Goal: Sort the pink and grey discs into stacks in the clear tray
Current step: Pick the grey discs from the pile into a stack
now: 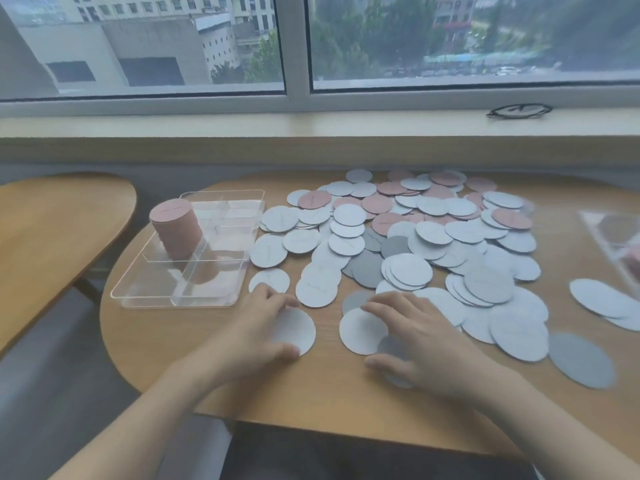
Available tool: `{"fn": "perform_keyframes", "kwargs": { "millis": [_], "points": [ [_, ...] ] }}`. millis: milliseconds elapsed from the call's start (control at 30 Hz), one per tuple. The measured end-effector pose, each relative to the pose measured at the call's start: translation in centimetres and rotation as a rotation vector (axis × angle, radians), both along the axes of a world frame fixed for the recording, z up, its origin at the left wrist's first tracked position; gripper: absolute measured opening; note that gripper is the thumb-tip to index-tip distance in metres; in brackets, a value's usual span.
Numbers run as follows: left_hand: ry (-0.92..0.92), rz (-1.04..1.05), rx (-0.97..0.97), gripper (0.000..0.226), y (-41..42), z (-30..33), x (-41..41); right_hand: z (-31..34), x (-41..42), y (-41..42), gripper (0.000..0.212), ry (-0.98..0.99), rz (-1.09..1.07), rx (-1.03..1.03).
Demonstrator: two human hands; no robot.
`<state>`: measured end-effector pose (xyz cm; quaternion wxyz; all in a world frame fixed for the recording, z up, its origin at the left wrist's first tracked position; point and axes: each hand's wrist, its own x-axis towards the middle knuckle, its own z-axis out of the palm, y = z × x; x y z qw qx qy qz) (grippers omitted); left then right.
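Centrally, a pale grey disc (297, 332) lay flat on the wooden table (311, 393) at its near edge, held by the left hand (258, 327): the fingers curled over the disc's far left rim and the thumb pressed its near rim. Just to the right, a second pale grey disc (360, 332) lay flat, partly overlapping darker grey discs. The right hand (420, 344) rested on it with fingers spread and nearly straight, palm down, gripping nothing; whether the thumb touched a disc could not be told. Beyond both hands spread the loose pile of discs (415, 237), mostly pale grey, with a few dark grey near the middle and pink ones gathered toward the far side. Left of the pile stood the clear tray (138, 292), divided into compartments. One tall stack of pink discs (176, 226) stood in a compartment on its left side, leaning slightly; the other compartments appeared unfilled. At the right edge of the table a few more grey discs (602, 303) lay beside a blurred clear packet (613, 233). A second wooden table (52, 220) stood to the left, apart from the first.
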<state>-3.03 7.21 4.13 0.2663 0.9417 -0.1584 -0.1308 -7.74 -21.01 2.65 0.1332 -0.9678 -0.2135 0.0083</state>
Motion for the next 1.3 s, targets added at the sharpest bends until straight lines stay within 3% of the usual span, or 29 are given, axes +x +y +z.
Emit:
{"fn": "perform_keyframes", "kwargs": {
  "millis": [167, 333, 400, 533, 600, 700, 833, 967, 1033, 1133, 1300],
  "points": [
    [0.004, 0.018, -0.141, 0.026, -0.9, -0.3, 0.3, 0.4, 1.7, 1.0, 0.085, 0.001, -0.057, -0.073],
    [0.042, 0.026, -0.393, 0.019, -2.2, -0.6, 0.0, 1.7, 3.0, 1.6, 0.06, 0.013, -0.065, -0.14],
    [0.054, 0.012, -0.496, 0.014, -2.9, -0.5, 0.0, 2.3, 3.2, 1.8, 0.044, 0.067, -0.103, 0.024],
    [0.016, 0.135, -0.624, 0.016, -4.2, -0.6, 1.1, 2.5, 4.1, 1.1, 0.016, 0.189, -0.226, 0.72],
    [-0.035, 0.201, -0.64, 0.02, -5.4, -0.7, 1.6, 2.4, 4.2, 0.9, 0.01, 0.19, -0.227, 0.936],
    [-0.174, 0.224, -0.603, 0.026, -7.4, -0.8, 2.0, 1.5, 4.0, 1.1, 0.016, 0.142, -0.193, 0.984],
    [-0.292, 0.143, -0.561, 0.025, -8.7, -1.5, 2.9, -0.4, 4.6, 0.9, 0.028, -0.065, -0.223, 0.759],
    [-0.488, 0.186, -0.15, 0.052, -6.9, -3.2, 4.8, -0.5, 5.0, 0.0, 0.029, -0.17, -0.369, 0.789],
    [-0.45, 0.217, 0.038, 0.056, -6.1, -3.7, 5.5, -0.6, 5.1, -0.4, 0.029, -0.176, -0.4, 0.814],
    [-0.387, 0.212, 0.096, 0.055, -6.1, -3.5, 5.9, -0.6, 5.1, -0.3, 0.029, -0.177, -0.39, 0.818],
    [-0.221, 0.237, -0.125, 0.045, -6.0, -1.9, 6.7, -0.9, 5.0, -0.2, 0.029, -0.137, -0.382, 0.821]
  ]
}}
